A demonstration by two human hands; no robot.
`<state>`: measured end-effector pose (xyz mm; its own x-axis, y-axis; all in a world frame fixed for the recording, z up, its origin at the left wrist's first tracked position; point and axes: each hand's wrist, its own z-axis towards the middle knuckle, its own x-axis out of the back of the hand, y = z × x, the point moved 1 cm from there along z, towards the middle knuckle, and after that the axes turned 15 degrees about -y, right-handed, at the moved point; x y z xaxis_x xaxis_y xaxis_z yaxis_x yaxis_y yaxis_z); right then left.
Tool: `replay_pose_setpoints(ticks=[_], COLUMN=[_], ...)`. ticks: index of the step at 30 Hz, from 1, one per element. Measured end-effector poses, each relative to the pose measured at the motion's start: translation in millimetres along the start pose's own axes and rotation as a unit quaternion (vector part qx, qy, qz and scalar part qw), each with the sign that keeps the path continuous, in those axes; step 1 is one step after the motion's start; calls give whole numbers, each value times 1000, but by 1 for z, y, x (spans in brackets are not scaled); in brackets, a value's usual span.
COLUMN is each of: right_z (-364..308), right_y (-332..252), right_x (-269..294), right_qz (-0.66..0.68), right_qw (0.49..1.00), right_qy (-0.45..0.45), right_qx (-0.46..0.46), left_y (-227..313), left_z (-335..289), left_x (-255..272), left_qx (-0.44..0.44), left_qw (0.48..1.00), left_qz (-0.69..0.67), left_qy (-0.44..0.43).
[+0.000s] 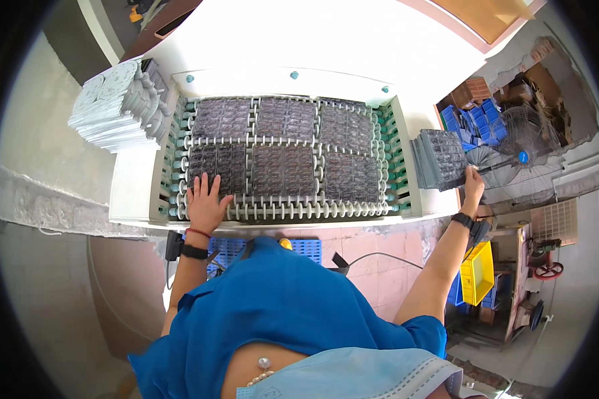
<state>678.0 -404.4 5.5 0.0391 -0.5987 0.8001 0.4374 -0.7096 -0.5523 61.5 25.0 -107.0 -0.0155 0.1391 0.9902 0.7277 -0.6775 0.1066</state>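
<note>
Flat, dark panels with a fine grid pattern, resembling circuit board panels, lie in two rows on a roller conveyor (293, 210). My left hand (207, 205) rests with fingers spread on the near edge of the front-left panel (227, 163). Out to the right, a stack of similar dark panels (439, 159) stands on the machine's white side ledge. My right hand (473, 188) is at the right edge of that stack, thumb and fingers pinched on a panel corner. How many panels it grips is hidden.
A tall stack of pale sheets with cut-outs (116, 110) stands on the left ledge. Beyond the right ledge are a floor fan (524, 157) and blue crates (476, 123). A yellow crate (476, 274) sits beside my right arm. A blue plastic pallet (307, 249) lies below the machine.
</note>
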Motion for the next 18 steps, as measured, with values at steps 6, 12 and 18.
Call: replay_pose_setpoints(ticks=[6, 12, 18], right_z=[-42, -83, -105], right_y=[-27, -48, -51], right_x=[-17, -22, -23], right_qz=[-113, 144, 448], right_qw=[990, 976, 859], right_qy=[36, 54, 6], right_qx=[-71, -156, -247], left_y=[-8, -3, 2], left_z=[-1, -13, -29], left_x=[1, 23, 35], left_qx=[26, 8, -43], left_qw=[999, 996, 988], left_qz=[-25, -78, -148], left_qy=[2, 34, 27])
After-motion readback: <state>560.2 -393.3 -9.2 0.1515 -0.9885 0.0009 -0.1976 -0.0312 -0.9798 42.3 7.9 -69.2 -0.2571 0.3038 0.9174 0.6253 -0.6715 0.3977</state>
